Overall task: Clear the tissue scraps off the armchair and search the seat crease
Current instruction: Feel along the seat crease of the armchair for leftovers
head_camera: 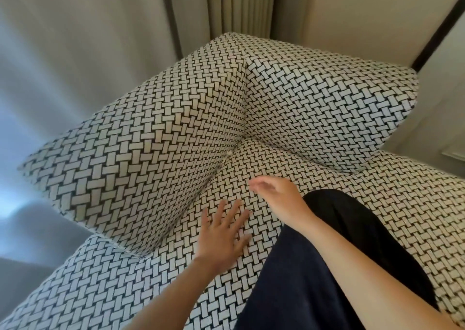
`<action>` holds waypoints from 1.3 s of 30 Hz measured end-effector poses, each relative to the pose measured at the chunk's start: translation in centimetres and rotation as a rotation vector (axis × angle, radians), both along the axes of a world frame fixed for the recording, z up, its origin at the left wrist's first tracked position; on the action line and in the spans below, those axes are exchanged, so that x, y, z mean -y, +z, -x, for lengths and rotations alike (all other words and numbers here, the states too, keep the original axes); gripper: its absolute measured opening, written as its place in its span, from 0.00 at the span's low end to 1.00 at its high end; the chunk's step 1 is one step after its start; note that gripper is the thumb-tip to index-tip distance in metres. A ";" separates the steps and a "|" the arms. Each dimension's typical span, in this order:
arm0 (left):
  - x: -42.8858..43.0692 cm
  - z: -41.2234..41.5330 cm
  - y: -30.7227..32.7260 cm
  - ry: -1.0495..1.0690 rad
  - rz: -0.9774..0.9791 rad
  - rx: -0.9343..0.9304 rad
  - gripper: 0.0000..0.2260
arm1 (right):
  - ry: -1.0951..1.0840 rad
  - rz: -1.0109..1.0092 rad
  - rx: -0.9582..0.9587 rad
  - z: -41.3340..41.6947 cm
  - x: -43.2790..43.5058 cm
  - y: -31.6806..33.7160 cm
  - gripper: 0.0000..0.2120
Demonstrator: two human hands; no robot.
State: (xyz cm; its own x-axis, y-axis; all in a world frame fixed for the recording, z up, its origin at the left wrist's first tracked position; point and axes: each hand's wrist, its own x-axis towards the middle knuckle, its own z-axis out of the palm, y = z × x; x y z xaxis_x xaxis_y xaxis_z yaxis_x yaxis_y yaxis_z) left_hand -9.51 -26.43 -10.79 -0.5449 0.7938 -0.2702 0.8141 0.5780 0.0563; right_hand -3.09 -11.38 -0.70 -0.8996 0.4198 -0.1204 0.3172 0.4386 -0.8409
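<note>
Left hand [224, 231] spread flat on seat [264, 161]; right hand [274, 194], blurred, loose and empty beside it. I cannot see into the crease [214, 175].

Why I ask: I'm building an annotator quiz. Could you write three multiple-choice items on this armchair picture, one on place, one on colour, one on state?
1. Where is the left hand? A. Over the seat cushion B. On the curtain C. On the floor
2. What colours is the armchair fabric? A. Plain red B. Black and white C. Green stripes
3. How are the left hand's fingers? A. Fisted B. Spread and straight C. Pinching a tissue
Answers: 1 A, its palm is over the seat; 2 B, the weave shows both; 3 B, they fan apart, holding nothing.
</note>
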 end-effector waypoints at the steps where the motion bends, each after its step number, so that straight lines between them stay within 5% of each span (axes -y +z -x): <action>1: 0.0 0.9 0.1 0.008 0.006 -0.003 0.27 | 0.012 -0.015 0.012 0.2 0.0 -0.3 0.13; 13: 0.1 6.8 -1.0 0.047 -0.199 0.070 0.27 | 0.114 -0.162 0.207 4.3 -1.0 -3.9 0.16; 30: 0.5 7.0 -1.9 0.145 -0.429 0.156 0.27 | -0.097 -0.425 0.477 16.4 -2.6 -9.8 0.46; 39: 0.5 7.2 -2.5 0.160 -0.494 0.149 0.26 | -0.281 -0.574 0.387 17.6 -0.9 -11.2 0.30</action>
State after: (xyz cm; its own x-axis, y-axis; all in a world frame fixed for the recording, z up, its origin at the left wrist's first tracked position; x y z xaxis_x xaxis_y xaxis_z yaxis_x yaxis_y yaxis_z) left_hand -16.70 -26.92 -13.27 -0.6536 0.7562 0.0308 0.6806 0.5695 0.4610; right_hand -20.70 -10.51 -11.93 -0.6868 0.7200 -0.0993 0.7089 0.6334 -0.3102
